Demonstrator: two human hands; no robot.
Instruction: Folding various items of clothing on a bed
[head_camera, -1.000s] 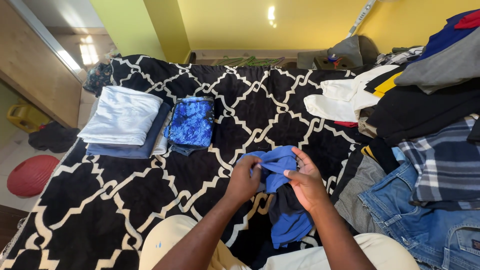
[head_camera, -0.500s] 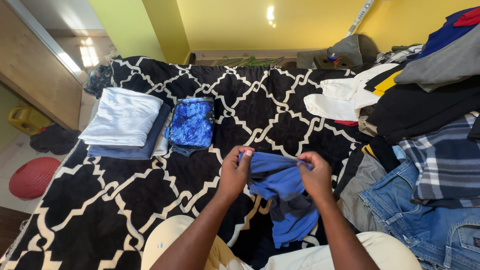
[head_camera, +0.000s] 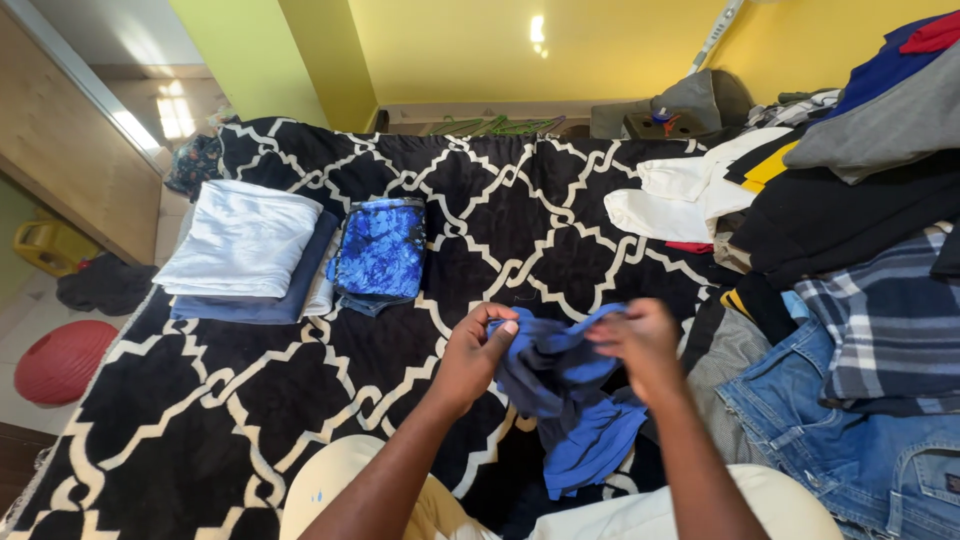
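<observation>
You are gripping the blue garment (head_camera: 565, 385) with both your left hand (head_camera: 472, 352) and right hand (head_camera: 640, 345), above the patterned bed (head_camera: 250, 420). It looks light, soft and floppy; pinching along its top edge seems best.
</observation>
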